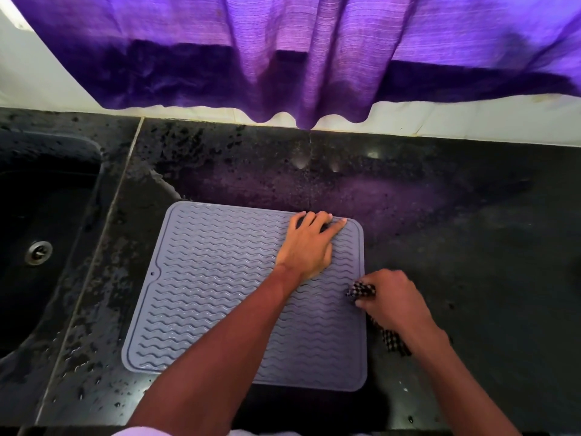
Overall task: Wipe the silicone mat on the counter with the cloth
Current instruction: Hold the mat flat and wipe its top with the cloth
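A grey silicone mat [213, 284] with wavy ridges lies flat on the dark stone counter [456, 240]. My left hand [309, 243] presses palm-down on the mat's far right corner, fingers spread. At the mat's right edge, my right hand [393, 298] is closed around a black-and-white checked cloth [361, 291]. One bunched end of the cloth shows at my fingertips on the mat's rim, and its tail trails out under my wrist onto the counter.
A dark sink [47, 234] with a metal drain [38, 252] sits left of the mat. Water drops speckle the counter around it. A purple curtain [314, 58] hangs over the white back wall, its hem just above the counter's rear edge.
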### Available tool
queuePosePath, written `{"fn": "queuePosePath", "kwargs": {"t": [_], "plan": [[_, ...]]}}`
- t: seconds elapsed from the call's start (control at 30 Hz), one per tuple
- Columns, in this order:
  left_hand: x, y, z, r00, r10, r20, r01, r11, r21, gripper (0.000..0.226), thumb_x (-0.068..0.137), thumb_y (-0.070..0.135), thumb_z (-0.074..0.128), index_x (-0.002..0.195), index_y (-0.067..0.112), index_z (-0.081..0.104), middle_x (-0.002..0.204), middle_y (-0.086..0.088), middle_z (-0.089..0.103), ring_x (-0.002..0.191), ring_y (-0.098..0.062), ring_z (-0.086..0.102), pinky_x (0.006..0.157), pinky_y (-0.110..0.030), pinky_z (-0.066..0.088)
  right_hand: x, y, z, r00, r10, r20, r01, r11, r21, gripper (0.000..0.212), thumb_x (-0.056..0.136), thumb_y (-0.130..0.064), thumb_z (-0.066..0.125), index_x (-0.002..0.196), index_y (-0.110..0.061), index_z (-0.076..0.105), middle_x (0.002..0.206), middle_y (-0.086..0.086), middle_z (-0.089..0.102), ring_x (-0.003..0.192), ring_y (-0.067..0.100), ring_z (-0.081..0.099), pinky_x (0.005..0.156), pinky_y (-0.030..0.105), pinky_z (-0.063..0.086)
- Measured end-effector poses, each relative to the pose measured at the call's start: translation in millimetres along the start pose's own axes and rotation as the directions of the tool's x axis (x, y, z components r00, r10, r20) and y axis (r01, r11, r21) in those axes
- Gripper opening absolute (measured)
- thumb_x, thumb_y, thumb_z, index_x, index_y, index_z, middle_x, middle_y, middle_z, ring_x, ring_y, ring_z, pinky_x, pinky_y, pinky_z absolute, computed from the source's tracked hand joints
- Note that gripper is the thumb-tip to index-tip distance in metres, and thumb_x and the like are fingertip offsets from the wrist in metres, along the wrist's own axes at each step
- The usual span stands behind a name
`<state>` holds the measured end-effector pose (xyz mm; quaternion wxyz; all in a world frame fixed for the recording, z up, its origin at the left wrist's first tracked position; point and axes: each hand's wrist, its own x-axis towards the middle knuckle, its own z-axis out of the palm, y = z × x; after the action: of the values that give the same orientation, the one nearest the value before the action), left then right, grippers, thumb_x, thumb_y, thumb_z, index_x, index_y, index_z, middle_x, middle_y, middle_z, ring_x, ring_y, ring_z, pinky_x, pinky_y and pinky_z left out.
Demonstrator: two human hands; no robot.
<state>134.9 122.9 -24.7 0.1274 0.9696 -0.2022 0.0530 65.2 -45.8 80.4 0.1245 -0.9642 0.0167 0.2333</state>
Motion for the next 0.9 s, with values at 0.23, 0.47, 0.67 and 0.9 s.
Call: {"fn": "queuePosePath", "kwargs": {"t": [0.23, 0.47, 0.67, 0.9], "plan": [[1.5, -2.4, 1.0, 1.000, -0.016, 0.009, 0.017, 0.996, -0.090, 0.059, 0.086, 0.031, 0.036, 0.141, 0.027, 0.057, 0.128, -0.001, 0.058, 0.111, -0.024, 0.050, 0.106, -0.043, 0.031, 45.6, -21.7, -12.1, 0.960, -0.043, -0.277, 0.052, 0.998, 0.028, 0.015, 0.082, -0.020, 0.067, 0.095, -0.025, 0.069, 0.094, 0.002, 0.068, 0.087, 0.028, 0.062, 0.071, 0.037, 0.051], [2.3, -3.3, 1.8, 1.000, -0.009, -0.009, 0.008, 0.998, -0.057, 0.058, 0.086, 0.028, 0.041, 0.141, 0.028, 0.057, 0.125, -0.001, 0.057, 0.107, -0.023, 0.051, 0.103, -0.040, 0.026, 24.0, -27.0, 23.2, 0.958, -0.087, -0.275, 0.084, 0.996, -0.024, 0.035, 0.077, -0.007, 0.069, 0.108, -0.022, 0.068, 0.107, -0.001, 0.063, 0.095, 0.022, 0.050, 0.068, 0.034, 0.047], [2.4, -3.1, 0.9, 1.000, -0.013, -0.002, 0.013, 0.999, -0.053, 0.056, 0.087, 0.025, 0.051, 0.143, 0.029, 0.055, 0.125, -0.002, 0.056, 0.109, -0.024, 0.050, 0.105, -0.042, 0.029, -1.3, -32.1, 34.7, 0.975, -0.081, -0.205, 0.080, 0.997, -0.015, 0.033, 0.080, -0.010, 0.067, 0.109, -0.024, 0.068, 0.107, -0.003, 0.060, 0.098, 0.019, 0.051, 0.071, 0.032, 0.052], [1.9, -3.3, 0.0, 1.000, -0.018, -0.012, 0.018, 0.998, -0.061, 0.056, 0.086, 0.026, 0.044, 0.140, 0.028, 0.058, 0.124, -0.001, 0.057, 0.107, -0.023, 0.051, 0.104, -0.040, 0.026, -6.4, -21.8, 22.2, 0.996, -0.031, -0.083, 0.045, 0.984, 0.175, 0.015, 0.078, -0.019, 0.070, 0.090, -0.026, 0.072, 0.088, -0.004, 0.067, 0.083, 0.020, 0.064, 0.072, 0.033, 0.055]]}}
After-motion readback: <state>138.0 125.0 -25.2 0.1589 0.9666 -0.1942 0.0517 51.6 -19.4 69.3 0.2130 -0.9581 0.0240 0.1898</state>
